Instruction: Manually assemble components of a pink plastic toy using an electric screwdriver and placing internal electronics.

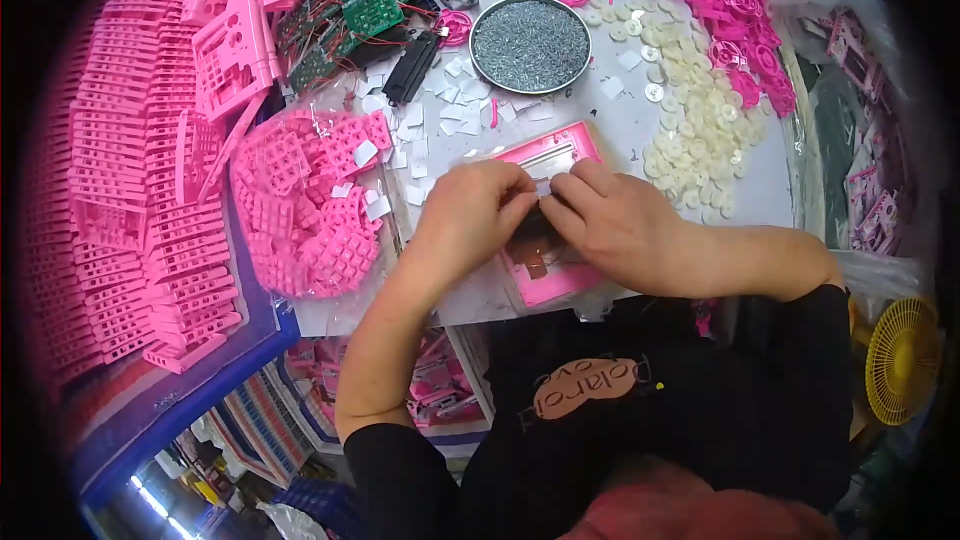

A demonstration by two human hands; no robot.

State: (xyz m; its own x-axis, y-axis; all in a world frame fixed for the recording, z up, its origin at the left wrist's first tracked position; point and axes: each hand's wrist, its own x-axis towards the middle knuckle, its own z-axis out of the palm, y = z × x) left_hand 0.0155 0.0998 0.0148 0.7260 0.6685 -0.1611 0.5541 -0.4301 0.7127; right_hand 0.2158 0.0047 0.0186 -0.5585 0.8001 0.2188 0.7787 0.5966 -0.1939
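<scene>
A pink rectangular plastic case (560, 285) lies on the white worktop in front of me. A silvery panel shows at its far end, and a dark brownish area with a copper-coloured patch is nearer to me. Both hands work over its middle. My left hand (478, 202) comes from the left, thumb and forefinger pinched together near the case's centre. My right hand (620, 220) reaches across from the right with its fingers bent down at the same spot. A small pale piece shows between the fingertips, but its kind is hidden.
A round metal dish (531, 44) of small screws stands beyond the case. White discs (695, 140) and pink plastic parts (735, 20) lie right. Left are bagged pink keypads (310, 200), green circuit boards (375, 12), paper squares (465, 105) and stacked pink housings (120, 140). A yellow fan (903, 360) stands lower right.
</scene>
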